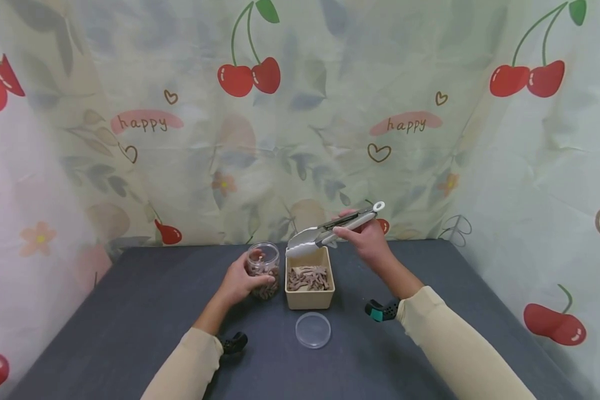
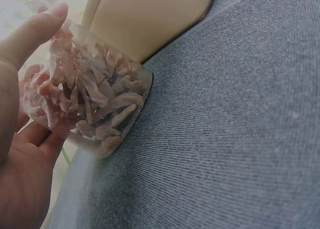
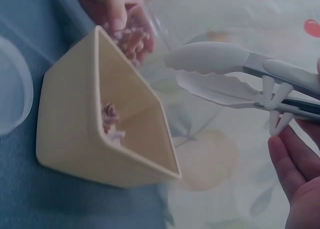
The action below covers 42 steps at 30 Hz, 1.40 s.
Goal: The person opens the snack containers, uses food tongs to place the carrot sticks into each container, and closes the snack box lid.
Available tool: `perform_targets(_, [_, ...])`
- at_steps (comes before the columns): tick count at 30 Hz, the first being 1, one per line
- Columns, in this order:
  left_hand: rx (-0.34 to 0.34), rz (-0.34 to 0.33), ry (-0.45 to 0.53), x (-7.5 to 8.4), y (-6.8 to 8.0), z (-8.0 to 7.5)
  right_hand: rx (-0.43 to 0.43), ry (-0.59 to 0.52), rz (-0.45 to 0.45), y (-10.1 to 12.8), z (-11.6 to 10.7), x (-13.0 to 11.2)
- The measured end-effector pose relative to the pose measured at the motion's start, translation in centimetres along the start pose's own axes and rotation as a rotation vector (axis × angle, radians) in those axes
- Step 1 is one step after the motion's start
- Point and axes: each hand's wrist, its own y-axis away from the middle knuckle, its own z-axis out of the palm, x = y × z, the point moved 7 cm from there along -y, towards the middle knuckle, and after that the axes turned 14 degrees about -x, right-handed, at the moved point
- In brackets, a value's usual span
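nearest the person, a clear round lid (image 1: 313,330) lies flat on the dark grey table (image 1: 130,333), just on the near side of the box and between the two cream sleeves. beyond it stands a cream square box (image 1: 309,286), open at the top, holding a heap of brown strips (image 1: 307,278); in the right wrist view the box's wall (image 3: 70,124) shows plainly and only a few strips (image 3: 111,120) peek out inside it. touching or just beside the box's left side stands a clear plastic jar (image 1: 263,270), lidless, partly filled with the same brown strips; the left wrist view shows the jar (image 2: 87,99) packed with them and resting on the table cloth against the cream box. the left hand (image 1: 240,280) wraps around this jar, thumb and fingers curled about its wall, so the jar sits fully inside that grasp. the right hand (image 1: 367,239) is raised above and a little behind the box, fingers closed around the handle of grey and white tongs (image 1: 330,229). the tongs' white tips (image 3: 212,71) point left from the hand and hang over the far edge of the box, near the jar's mouth; their two blades lie close together, and no strip shows between them. farthest off hangs a pale curtain (image 1: 300,122) printed with red cherries, small hearts and the word "happy" in two places.
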Motion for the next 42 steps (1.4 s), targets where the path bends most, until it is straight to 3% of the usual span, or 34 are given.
perform_targets(9, [0.004,-0.007,0.010,0.0,0.0,0.0,-0.033,0.121,0.049,0.5,-0.5,1.5])
perform_targets(19, [0.005,-0.011,0.010,-0.1,-0.2,0.1,-0.098,0.194,0.092,0.6,-0.9,1.6])
perform_targets(26, [0.007,-0.033,0.001,-0.3,-0.1,0.1,-0.145,0.322,0.139,0.6,-1.1,1.6])
perform_targets(42, [0.010,-0.022,0.010,0.0,0.1,0.1,-0.224,0.540,0.151,0.8,0.6,1.6])
